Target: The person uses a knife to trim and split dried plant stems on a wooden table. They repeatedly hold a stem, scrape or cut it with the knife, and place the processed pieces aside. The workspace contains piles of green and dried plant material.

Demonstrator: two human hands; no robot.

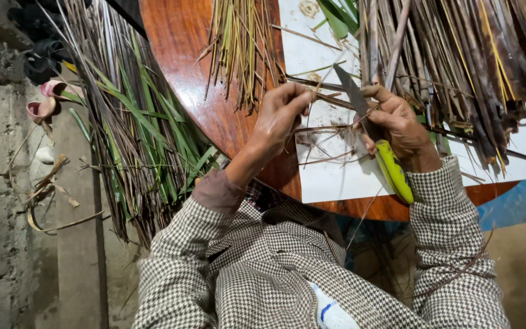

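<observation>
My right hand [397, 125] grips a knife [353, 91] with a yellow-green handle [394, 172]; the grey blade points up and to the left. My left hand [282, 114] pinches the end of a thin dry brown leaf strip [324, 128] that runs across to the blade. Both hands work over a white sheet [336, 176] laid on a round reddish wooden table [184, 55]. Both arms wear checked sleeves.
A pile of dry brown and yellow palm leaves [476, 61] lies on the table at the right. A bundle of thin yellowish ribs [241, 42] lies at top centre. Green and brown fronds [135, 122] lean at the table's left. Sandals [42, 103] sit on the concrete floor.
</observation>
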